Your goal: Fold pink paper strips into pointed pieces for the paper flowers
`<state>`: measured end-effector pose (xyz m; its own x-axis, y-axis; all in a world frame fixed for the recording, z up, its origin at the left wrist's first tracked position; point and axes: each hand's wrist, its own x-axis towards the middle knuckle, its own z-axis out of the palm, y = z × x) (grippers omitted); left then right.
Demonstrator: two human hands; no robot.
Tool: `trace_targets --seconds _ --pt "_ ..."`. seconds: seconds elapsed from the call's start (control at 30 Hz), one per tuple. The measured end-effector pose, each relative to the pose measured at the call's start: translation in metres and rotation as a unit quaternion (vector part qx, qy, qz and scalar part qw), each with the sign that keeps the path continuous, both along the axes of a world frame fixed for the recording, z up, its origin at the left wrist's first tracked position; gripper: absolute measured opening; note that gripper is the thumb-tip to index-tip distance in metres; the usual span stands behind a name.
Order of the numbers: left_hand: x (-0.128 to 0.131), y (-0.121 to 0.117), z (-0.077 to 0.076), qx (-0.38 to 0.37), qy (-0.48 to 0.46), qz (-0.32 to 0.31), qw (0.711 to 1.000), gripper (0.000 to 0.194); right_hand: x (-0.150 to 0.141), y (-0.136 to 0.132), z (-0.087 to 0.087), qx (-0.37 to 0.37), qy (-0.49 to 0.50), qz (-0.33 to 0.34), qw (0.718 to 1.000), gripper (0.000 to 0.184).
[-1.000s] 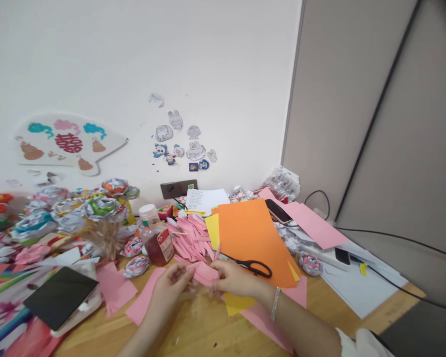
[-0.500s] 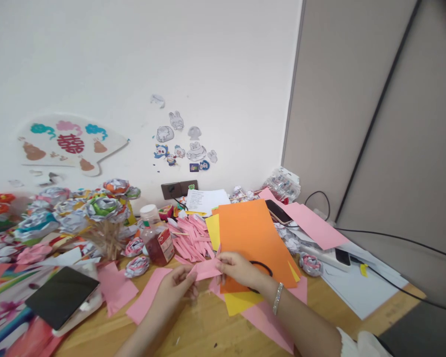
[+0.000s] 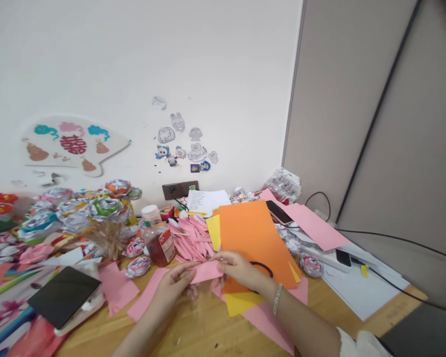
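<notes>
A small strip of pink paper [image 3: 206,272] is stretched level between my two hands, just above the wooden table [image 3: 193,327]. My left hand [image 3: 176,283] pinches its left end between thumb and fingers. At the right end, my right hand [image 3: 236,269] grips it the same way. Behind the strip lies a heap of folded pink paper pieces [image 3: 193,238]. Under my right forearm are an orange sheet [image 3: 249,228] and the black handle of the scissors [image 3: 263,267], mostly covered by my hand. Larger pink paper [image 3: 148,292] lies beside my left wrist.
A bottle of red liquid [image 3: 159,245] stands left of the heap. Paper flowers [image 3: 106,208] on sticks crowd the left, near a dark tablet [image 3: 64,297]. To the right are a phone [image 3: 278,212], white sheets [image 3: 360,292] and a black cable [image 3: 390,286].
The pink paper, creased and bunched earlier, is now flatter and drawn out between my hands. My right hand has shifted slightly right and up, over the scissors.
</notes>
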<state>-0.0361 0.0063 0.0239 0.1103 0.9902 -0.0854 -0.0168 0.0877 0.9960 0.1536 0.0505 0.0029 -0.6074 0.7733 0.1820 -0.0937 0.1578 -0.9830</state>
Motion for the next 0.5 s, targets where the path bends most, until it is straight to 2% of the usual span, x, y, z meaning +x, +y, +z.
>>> trace_targets --seconds 0.13,0.3,0.5 --pt "-0.0021 0.0007 0.0010 0.002 0.004 0.007 1.000 0.047 -0.0015 -0.0010 0.0002 0.002 0.013 -0.032 0.999 0.034" --pt "-0.0082 0.0066 -0.0067 0.009 0.007 0.005 1.000 0.046 -0.0053 -0.0028 0.0027 -0.023 0.043 -0.028 0.998 0.033" --pt "-0.0065 0.0026 -0.0056 0.006 -0.038 -0.018 0.999 0.030 -0.0055 -0.0031 0.0008 -0.011 0.047 -0.033 0.998 0.024"
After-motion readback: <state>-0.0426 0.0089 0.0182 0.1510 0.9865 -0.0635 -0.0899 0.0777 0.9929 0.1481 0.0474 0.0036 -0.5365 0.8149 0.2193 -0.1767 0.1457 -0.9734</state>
